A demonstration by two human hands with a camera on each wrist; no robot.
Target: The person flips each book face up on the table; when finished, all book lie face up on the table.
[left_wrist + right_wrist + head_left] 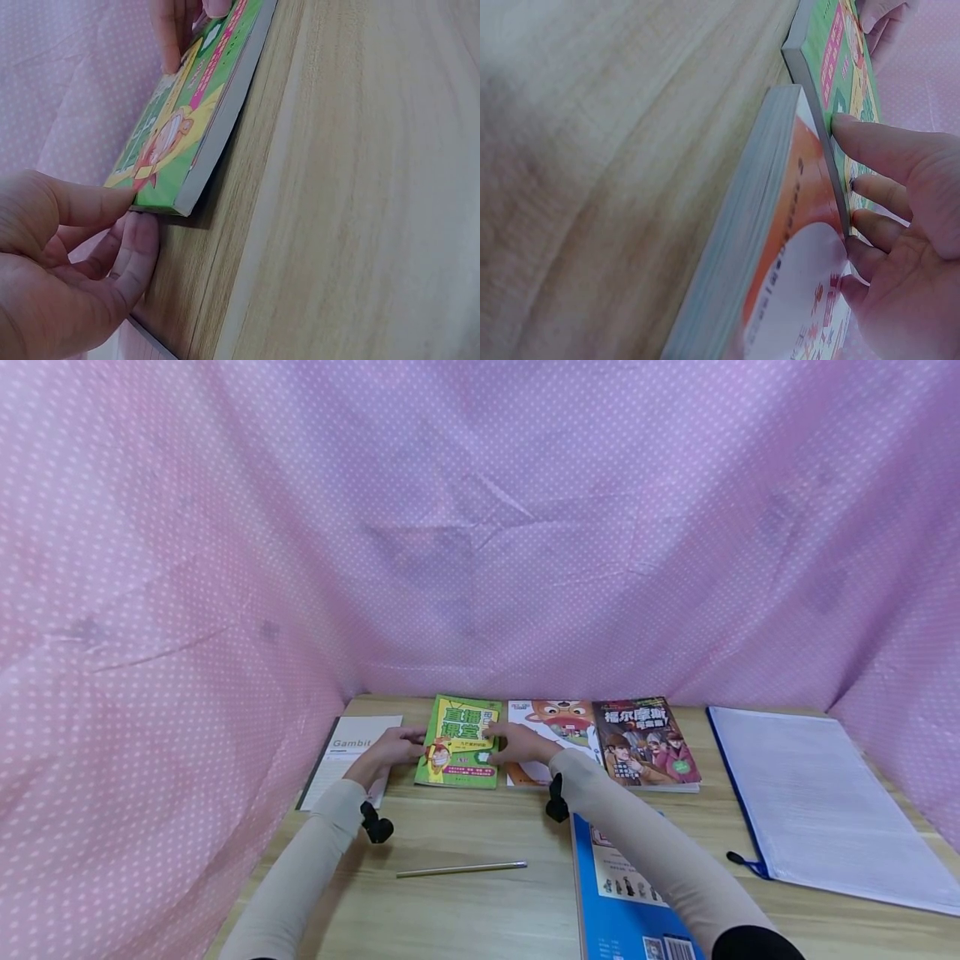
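Note:
A green book [461,752] with a cartoon figure on its cover lies at the back of the table between my two hands. My left hand [387,752] pinches its left edge, with the thumb [105,202] on the cover and the fingers curled beneath. My right hand [525,745] rests over the book's right side, its thumb [885,150] touching the cover and the other fingers spread along it. Under the right wrist is a white and orange book [570,735], close beside the green one. A Gambit notepad [337,777] lies under the left hand's side.
A dark comic-style book [647,747] stands in the row to the right. At the far right lies a white zip folder [832,810] with a blue edge. A blue book [622,918] is partly hidden by my right forearm. Nearer me is a pencil [461,869].

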